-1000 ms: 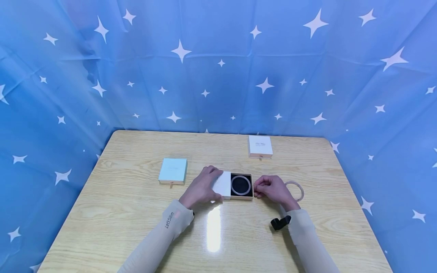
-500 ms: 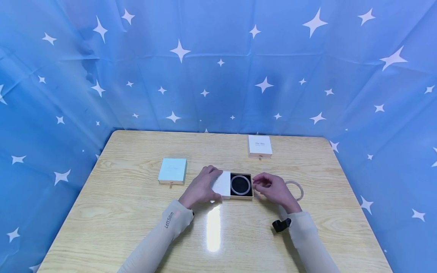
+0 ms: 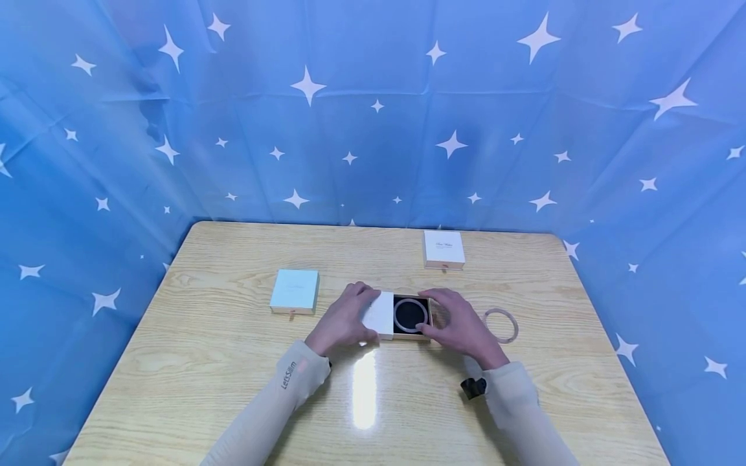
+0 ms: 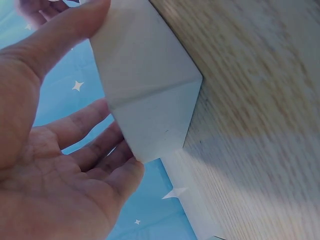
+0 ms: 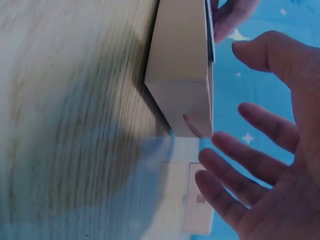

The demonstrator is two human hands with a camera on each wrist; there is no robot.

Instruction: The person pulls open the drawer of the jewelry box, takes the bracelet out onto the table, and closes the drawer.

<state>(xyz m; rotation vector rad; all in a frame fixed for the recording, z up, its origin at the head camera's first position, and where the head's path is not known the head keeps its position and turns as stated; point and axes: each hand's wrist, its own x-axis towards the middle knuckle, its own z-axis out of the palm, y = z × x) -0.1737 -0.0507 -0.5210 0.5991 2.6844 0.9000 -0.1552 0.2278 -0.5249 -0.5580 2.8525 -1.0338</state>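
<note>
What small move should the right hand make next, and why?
Probably close the right hand gently on the ring inside the drawer. The drawer is pulled out with the ring exposed, that hand is spread at the drawer's outer end, and the left hand grips the white sleeve, which should help keep the box steady.

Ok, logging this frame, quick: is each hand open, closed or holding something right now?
Left hand: holding the white box sleeve between thumb and fingers.
Right hand: open, above the drawer's outer end, holding nothing.
</note>
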